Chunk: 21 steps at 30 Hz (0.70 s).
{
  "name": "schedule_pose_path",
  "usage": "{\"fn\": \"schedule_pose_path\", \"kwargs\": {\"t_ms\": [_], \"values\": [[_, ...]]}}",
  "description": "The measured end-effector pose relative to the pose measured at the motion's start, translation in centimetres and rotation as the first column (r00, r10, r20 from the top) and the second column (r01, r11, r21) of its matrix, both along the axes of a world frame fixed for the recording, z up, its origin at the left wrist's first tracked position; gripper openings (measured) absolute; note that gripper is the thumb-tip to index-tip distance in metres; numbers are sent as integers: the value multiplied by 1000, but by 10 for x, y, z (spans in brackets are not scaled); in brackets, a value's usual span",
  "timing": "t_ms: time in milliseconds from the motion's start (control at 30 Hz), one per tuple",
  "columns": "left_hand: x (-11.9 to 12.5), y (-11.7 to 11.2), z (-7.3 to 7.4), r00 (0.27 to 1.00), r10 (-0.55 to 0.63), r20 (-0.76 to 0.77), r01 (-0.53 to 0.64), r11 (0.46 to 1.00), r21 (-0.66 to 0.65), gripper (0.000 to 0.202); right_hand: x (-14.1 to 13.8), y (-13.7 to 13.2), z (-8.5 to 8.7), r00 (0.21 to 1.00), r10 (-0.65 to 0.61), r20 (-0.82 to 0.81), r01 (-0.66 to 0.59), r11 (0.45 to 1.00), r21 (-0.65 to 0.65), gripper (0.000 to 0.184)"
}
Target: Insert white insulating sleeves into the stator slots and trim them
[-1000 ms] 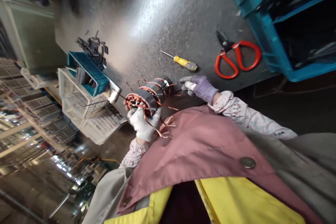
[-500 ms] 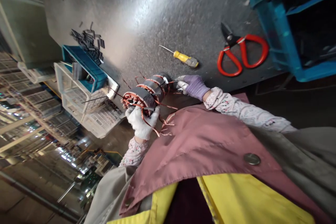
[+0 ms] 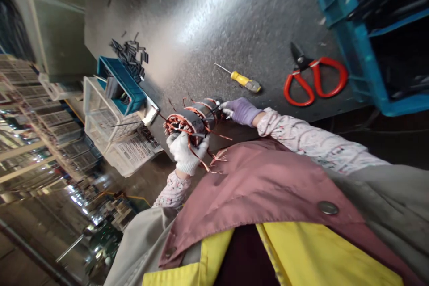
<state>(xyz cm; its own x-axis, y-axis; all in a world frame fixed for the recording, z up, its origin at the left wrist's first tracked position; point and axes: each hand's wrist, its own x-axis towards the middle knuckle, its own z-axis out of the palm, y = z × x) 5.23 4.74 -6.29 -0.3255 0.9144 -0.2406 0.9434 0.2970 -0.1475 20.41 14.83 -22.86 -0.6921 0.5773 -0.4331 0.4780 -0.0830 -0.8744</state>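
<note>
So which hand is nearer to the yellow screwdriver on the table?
The right. The right hand, in a purple glove, touches the far end of the stator, close to the yellow screwdriver. The left hand holds the near end, farther away.

stator [image 3: 194,118] underside: behind left hand [image 3: 186,152] | blue crate [image 3: 348,49]: cut by edge

Two gloved hands, left hand [image 3: 185,152] and right hand [image 3: 239,111], were on one copper-wound coil [image 3: 192,118]. Just beyond that grip lay one screwdriver [image 3: 244,81]; further right, one pair of scissors [image 3: 315,81]. Left of the grip sat one blue tray [image 3: 125,85] and black strips [image 3: 130,56], too many to count.
</note>
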Motion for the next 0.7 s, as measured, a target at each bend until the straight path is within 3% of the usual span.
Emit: {"fn": "schedule_pose_path", "kwargs": {"t_ms": [100, 167, 233, 300, 333, 400, 467, 533, 567, 633, 700], "values": [[-5, 1, -2, 1000, -19, -20, 19, 1000, 2, 36, -11, 3, 3, 999, 29, -39, -31, 998, -53, 21], [-8, 2, -2, 1000, -26, 4, 26, 1000, 8, 40, -2, 3, 8, 993, -97, -68, 84, 981, -175, 18], [-6, 5, 2, 999, 3, 42, -4, 1000, 18, 43, 25, 1, 19, 959, -278, -52, 253, 925, -283, 22], [-1, 9, 11, 994, 82, 68, -83, 997, 4, 43, 68, -4, 39, 880, -472, -56, 406, 808, -426, 30], [3, 11, 15, 988, 143, 60, -142, 990, -12, 44, 91, -6, 52, 818, -570, -73, 456, 722, -520, 33], [8, 16, 22, 977, 204, 65, -199, 976, -83, 47, 139, -10, 77, 634, -767, -96, 512, 510, -691, 31], [12, 21, 27, 975, 210, 65, -201, 971, -132, 49, 185, -8, 97, 468, -878, -104, 566, 388, -727, 24], [14, 23, 30, 979, 191, 69, -179, 972, -155, 49, 232, 2, 109, 353, -927, -124, 703, 351, -619, 19], [14, 24, 31, 981, 181, 72, -168, 973, -160, 48, 255, 10, 113, 333, -934, -131, 806, 353, -476, 17], [12, 26, 30, 985, 160, 70, -146, 975, -166, 45, 298, 29, 117, 344, -934, -95, 936, 349, -51, 16], [10, 28, 27, 988, 147, 40, -138, 974, -178, 44, 331, 49, 119, 370, -929, -12, 883, 348, 316, 24]]}}
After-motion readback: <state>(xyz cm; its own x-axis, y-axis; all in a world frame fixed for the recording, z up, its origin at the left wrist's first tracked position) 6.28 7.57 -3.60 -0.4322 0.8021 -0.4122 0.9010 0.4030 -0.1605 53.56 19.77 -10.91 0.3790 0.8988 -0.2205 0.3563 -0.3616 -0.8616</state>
